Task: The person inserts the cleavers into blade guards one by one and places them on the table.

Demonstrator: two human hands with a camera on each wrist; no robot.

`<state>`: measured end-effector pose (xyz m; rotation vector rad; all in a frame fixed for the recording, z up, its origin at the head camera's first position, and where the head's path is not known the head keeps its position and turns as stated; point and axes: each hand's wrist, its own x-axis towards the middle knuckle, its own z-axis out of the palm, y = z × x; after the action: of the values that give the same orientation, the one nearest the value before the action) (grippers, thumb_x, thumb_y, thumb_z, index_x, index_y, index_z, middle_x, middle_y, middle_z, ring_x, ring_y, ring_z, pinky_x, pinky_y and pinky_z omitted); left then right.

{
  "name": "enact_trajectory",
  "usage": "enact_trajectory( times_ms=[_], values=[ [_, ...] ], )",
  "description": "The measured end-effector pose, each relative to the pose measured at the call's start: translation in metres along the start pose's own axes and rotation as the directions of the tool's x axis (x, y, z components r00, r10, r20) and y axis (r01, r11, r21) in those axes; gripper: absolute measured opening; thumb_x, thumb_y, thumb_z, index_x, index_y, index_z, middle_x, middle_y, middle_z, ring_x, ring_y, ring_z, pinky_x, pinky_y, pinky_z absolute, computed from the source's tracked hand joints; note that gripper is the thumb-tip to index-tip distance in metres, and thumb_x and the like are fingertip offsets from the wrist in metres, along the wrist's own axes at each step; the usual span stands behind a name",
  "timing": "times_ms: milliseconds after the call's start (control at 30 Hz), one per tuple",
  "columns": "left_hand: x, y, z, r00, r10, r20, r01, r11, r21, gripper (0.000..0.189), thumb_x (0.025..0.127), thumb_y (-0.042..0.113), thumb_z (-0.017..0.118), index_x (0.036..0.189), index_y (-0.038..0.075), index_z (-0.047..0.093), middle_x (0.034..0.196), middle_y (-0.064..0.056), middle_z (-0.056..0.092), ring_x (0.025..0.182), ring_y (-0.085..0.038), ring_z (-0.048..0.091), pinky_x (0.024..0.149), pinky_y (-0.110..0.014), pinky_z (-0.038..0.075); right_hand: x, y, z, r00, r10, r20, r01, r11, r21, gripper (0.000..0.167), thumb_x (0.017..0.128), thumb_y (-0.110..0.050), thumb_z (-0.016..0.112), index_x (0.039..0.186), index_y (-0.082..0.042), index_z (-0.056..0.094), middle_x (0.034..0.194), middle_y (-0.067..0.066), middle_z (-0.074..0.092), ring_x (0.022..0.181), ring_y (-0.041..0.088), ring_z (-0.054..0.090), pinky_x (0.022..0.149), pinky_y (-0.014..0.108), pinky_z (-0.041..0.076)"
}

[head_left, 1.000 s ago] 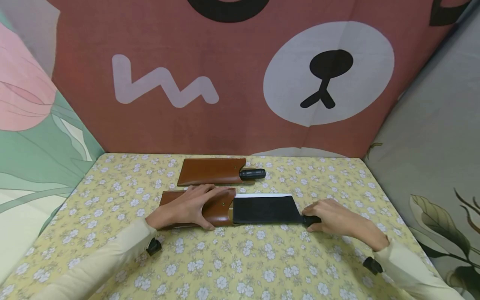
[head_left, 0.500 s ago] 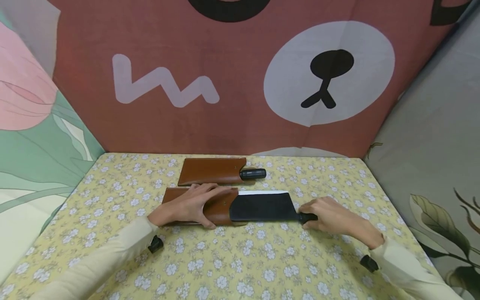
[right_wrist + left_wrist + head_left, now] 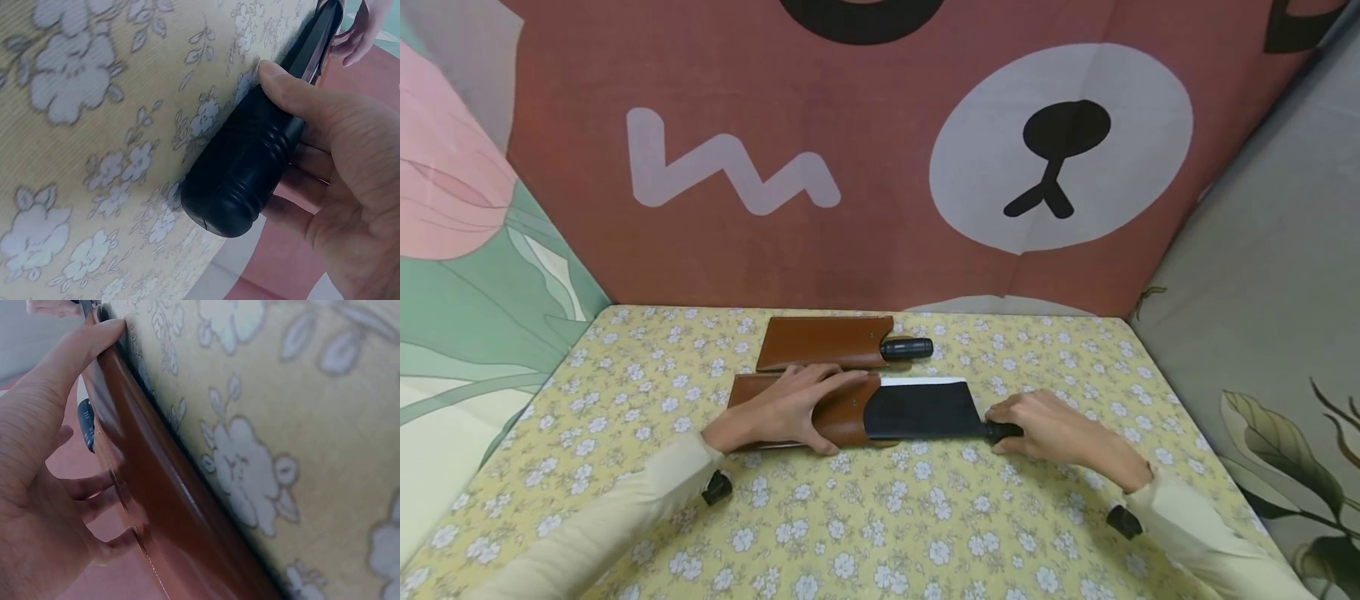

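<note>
A black-bladed cleaver (image 3: 925, 411) with a bright edge lies partly inside a brown leather knife sheath (image 3: 848, 423), its edge side facing away from me. My left hand (image 3: 790, 408) spans the sheath, thumb on the near side and fingers along the stitched far side, as the left wrist view shows on the leather (image 3: 169, 506). At the other end, my right hand (image 3: 1041, 425) grips the cleaver's black ribbed handle (image 3: 247, 162) between thumb and fingers. The blade's front part is hidden in the sheath.
Just behind lies a second brown sheath (image 3: 823, 343) with a black handle (image 3: 908, 347) sticking out to the right. A yellow flowered cloth (image 3: 925, 517) covers the table, and a bear-print backdrop (image 3: 775, 258) rises at its back edge.
My right hand has moved left with the cleaver, so less of the blade shows outside the sheath. The sheath and my left hand have shifted slightly right and away from me.
</note>
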<state>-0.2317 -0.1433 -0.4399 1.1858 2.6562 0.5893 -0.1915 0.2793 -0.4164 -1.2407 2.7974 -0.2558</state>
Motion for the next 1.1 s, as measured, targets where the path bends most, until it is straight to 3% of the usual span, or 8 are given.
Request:
enact_trajectory(
  times_ms=[267, 500, 800, 1100],
  values=[
    [0.0035, 0.0021, 0.0015, 1.0, 0.001, -0.015, -0.001, 1.0, 0.011, 0.114, 0.076, 0.059, 0.09, 0.168, 0.036, 0.026, 0.164, -0.005, 0.037, 0.147, -0.033, 0.042, 0.114, -0.077, 0.022, 0.0029, -0.0007, 0.0022, 1.0, -0.003, -0.019, 0.003, 1.0, -0.001, 0.038, 0.09, -0.027, 0.084, 0.119, -0.003, 0.079, 0.115, 0.015, 0.078, 0.082, 0.018, 0.075, 0.068, 0.032, 0.06],
    [0.0061, 0.0046, 0.0031, 1.0, 0.014, -0.025, -0.013, 0.999, 0.04, 0.115, 0.076, 0.058, 0.091, 0.168, 0.034, 0.027, 0.165, -0.007, 0.036, 0.149, -0.033, 0.041, 0.115, -0.076, 0.022, 0.0051, -0.0002, 0.0042, 1.0, -0.012, -0.015, 0.012, 1.0, 0.026, 0.039, 0.091, -0.027, 0.083, 0.121, -0.003, 0.078, 0.116, 0.015, 0.077, 0.073, 0.009, 0.071, 0.063, 0.024, 0.055],
    [0.0085, 0.0084, 0.0056, 0.999, 0.016, -0.043, -0.015, 0.999, 0.041, 0.114, 0.076, 0.057, 0.091, 0.168, 0.032, 0.028, 0.162, -0.007, 0.039, 0.145, -0.038, 0.043, 0.115, -0.077, 0.021, 0.006, -0.0039, 0.0059, 0.999, -0.025, -0.039, 0.026, 1.0, 0.007, 0.039, 0.09, -0.03, 0.083, 0.12, -0.005, 0.078, 0.115, 0.013, 0.078, 0.079, 0.015, 0.074, 0.066, 0.028, 0.058],
    [0.0092, 0.0088, 0.0069, 0.998, 0.027, -0.053, -0.024, 0.998, 0.055, 0.114, 0.076, 0.057, 0.091, 0.167, 0.029, 0.029, 0.163, -0.011, 0.038, 0.146, -0.036, 0.043, 0.114, -0.077, 0.023, 0.01, -0.0066, 0.0048, 0.998, -0.051, -0.048, 0.051, 0.999, 0.0, 0.038, 0.09, -0.03, 0.083, 0.118, -0.005, 0.079, 0.113, 0.013, 0.078, 0.074, 0.011, 0.073, 0.063, 0.025, 0.056]
  ],
)
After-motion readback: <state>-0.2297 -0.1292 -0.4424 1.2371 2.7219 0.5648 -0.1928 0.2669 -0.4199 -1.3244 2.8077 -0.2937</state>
